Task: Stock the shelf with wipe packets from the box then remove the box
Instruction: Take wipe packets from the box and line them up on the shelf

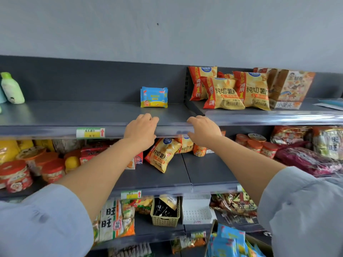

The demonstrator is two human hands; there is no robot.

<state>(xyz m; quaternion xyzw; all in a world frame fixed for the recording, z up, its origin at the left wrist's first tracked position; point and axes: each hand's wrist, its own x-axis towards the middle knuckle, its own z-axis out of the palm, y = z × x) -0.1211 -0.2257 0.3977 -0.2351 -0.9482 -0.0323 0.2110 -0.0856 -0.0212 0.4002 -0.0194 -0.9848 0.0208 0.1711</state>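
A dark grey metal shelf (74,112) carries blue-and-yellow plastic wipe packets (154,97) just beyond the left grip (142,127) and right grip (203,130), both empty, fingers loosely spread. Likely light, soft, slippery; best pinched across flat faces.

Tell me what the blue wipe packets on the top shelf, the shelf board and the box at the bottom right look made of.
Wipe packets: soft printed plastic film, slightly glossy, with sealed side edges.
Shelf board: probably painted metal; dark grey, smooth, with a faint sheen.
Box: likely brown cardboard; matte, with a plain flap edge.
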